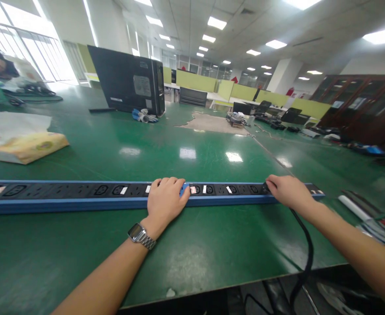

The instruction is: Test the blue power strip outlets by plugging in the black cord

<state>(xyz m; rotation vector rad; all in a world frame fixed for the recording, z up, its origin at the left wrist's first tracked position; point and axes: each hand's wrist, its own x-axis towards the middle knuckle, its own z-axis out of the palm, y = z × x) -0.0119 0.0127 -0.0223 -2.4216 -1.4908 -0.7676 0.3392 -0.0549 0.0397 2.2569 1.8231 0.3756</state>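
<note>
Power strip [80, 194], long, black and blue, is lying flat across the green tabletop [192, 245], close to the near edge. My left hand [166, 201] is pressing down on its middle, fingers [171, 183] together and curled over the top, maybe to keep it from sliding. My right hand [286, 190] is gripping the strip's end, fingers closed where the black cable [305, 249] is hanging off. Farther back, a tissue box [26, 146] and a computer case [128, 83] are sitting.

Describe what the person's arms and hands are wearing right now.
Both forearms are bare, with no sleeves in view. The left hand has a silver metal-link wristwatch with a rectangular face on its wrist. The right hand wears no glove, watch or visible ring.
</note>
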